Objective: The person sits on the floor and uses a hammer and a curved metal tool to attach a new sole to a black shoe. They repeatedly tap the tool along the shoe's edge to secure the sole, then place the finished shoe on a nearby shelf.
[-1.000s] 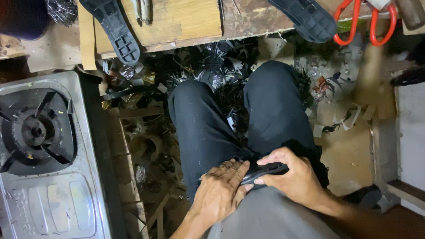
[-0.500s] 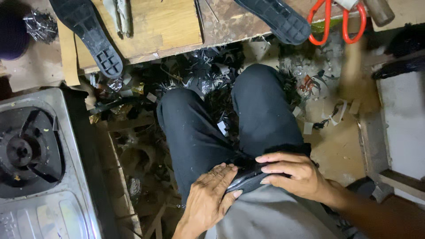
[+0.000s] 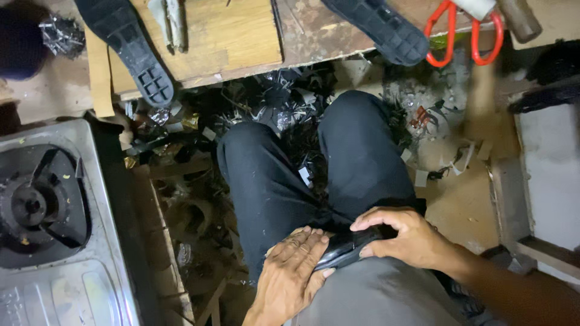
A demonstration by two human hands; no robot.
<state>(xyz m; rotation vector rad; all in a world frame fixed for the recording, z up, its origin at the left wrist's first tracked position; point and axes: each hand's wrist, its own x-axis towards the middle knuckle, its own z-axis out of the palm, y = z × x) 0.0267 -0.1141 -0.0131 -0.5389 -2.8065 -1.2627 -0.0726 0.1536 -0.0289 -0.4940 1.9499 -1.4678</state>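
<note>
Resting on the lap, near the bottom of the scene, between two hands: one dark, glossy piece (image 3: 345,249), narrow and slightly curved, black with a faint sheen along its edge. Pressing flat over its left end with fingers together, not gripping: left hand (image 3: 291,273). Curling around its right end, fingers closed on the upper edge: right hand (image 3: 406,236). Lying far away on the wooden board (image 3: 229,36): two black shoe soles, one at far left (image 3: 128,48) with its tread showing, one at far right (image 3: 379,27). Showing at the far right edge: one pair of red-handled scissors (image 3: 462,33). Sitting at the left: one metal gas stove (image 3: 42,211) with one burner. Littering the floor between board and knees: dark scraps (image 3: 284,102), too many and too tangled for counting.
</note>
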